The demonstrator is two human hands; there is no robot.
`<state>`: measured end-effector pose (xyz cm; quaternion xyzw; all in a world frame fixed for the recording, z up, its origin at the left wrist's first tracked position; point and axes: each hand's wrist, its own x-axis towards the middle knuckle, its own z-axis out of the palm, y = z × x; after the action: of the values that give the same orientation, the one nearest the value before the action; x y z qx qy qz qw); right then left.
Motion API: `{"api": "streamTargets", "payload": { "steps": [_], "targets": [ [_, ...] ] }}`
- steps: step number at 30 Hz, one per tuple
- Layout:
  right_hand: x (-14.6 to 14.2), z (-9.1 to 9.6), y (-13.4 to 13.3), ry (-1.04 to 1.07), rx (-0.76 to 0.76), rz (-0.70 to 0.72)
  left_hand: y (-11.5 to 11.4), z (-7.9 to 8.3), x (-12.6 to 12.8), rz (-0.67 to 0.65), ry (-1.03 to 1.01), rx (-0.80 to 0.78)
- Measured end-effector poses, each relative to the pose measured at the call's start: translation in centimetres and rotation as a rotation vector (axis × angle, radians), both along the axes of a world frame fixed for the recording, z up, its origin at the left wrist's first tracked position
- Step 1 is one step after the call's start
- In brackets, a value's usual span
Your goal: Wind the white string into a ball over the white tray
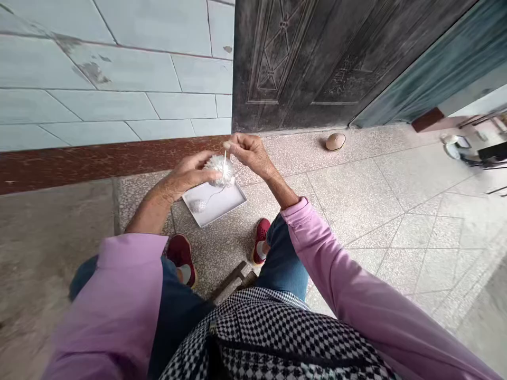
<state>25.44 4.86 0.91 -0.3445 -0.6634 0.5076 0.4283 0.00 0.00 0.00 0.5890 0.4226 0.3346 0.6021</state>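
My left hand (190, 174) is closed round a fluffy white ball (221, 171) held above the floor. My right hand (247, 150) pinches a thin white strand (225, 158) that rises from the ball's top. Below them a white square tray (224, 206) lies on the speckled floor, with a small white clump (198, 205) and a thin thread in it. Both arms wear pink sleeves, and my red shoes (182, 256) rest on either side of the tray's near edge.
A dark carved door (317, 58) stands straight ahead, with a pale tiled wall (111, 74) and red skirting to its left. A small rounded tan object (335, 141) lies by the door's foot. Furniture legs show at far right. A low wooden stool edge (233, 279) sits between my knees.
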Motion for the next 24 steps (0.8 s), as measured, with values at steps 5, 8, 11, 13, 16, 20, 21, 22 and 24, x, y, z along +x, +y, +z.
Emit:
{"api": "streamTargets", "payload": {
  "steps": [5,8,11,13,16,20,21,22,24],
  "targets": [
    [-1.0,-0.4,0.8,0.018,-0.03,0.014,0.0,-0.6,0.0,-0.037,-0.371,0.003],
    [-1.9,-0.7,0.7,-0.002,-0.068,0.012,0.6,-1.1,0.2,0.095,-0.557,0.002],
    [-2.8,-0.9,0.3,-0.056,-0.089,0.006,1.2,-1.1,0.5,0.2,-0.644,-0.002],
    [-3.2,-1.1,0.0,-0.105,-0.107,0.016,1.5,-0.9,0.7,0.281,-0.68,0.022],
    [-3.5,-1.5,-0.6,-0.179,-0.091,0.071,1.9,-1.0,0.6,0.426,-0.72,0.069],
    [-3.3,-1.8,-1.3,-0.257,0.015,0.21,2.9,-1.9,-0.3,0.567,-0.642,0.092],
    [-3.2,-1.7,-1.5,-0.269,0.029,0.239,3.2,-2.2,-0.4,0.605,-0.594,0.087],
    [-3.1,-1.6,-1.7,-0.275,0.034,0.259,3.4,-2.6,-0.5,0.643,-0.539,0.079],
    [-2.8,-1.0,-2.0,-0.264,0.019,0.275,3.7,-3.1,-0.2,0.714,-0.412,0.077]
  ]
}}
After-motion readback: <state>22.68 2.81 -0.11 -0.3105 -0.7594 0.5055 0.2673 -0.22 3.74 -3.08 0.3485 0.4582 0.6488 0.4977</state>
